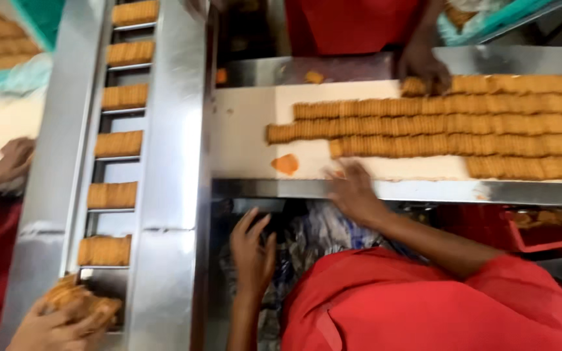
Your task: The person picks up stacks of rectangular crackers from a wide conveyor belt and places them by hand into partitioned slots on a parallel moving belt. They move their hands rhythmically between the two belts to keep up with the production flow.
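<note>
Right hand [354,194], blurred, is spread flat and released over the near steel edge [424,190] of the white belt [248,130], just short of the nearest of the biscuit rows [437,123]. Left hand [252,250] is held open and empty below that edge. A row is probably best pinched from both ends so it is not fanned. Bare belt is left at the left end, save one broken piece [285,164]; the far edge is occupied by a co-worker's hand [422,65].
</note>
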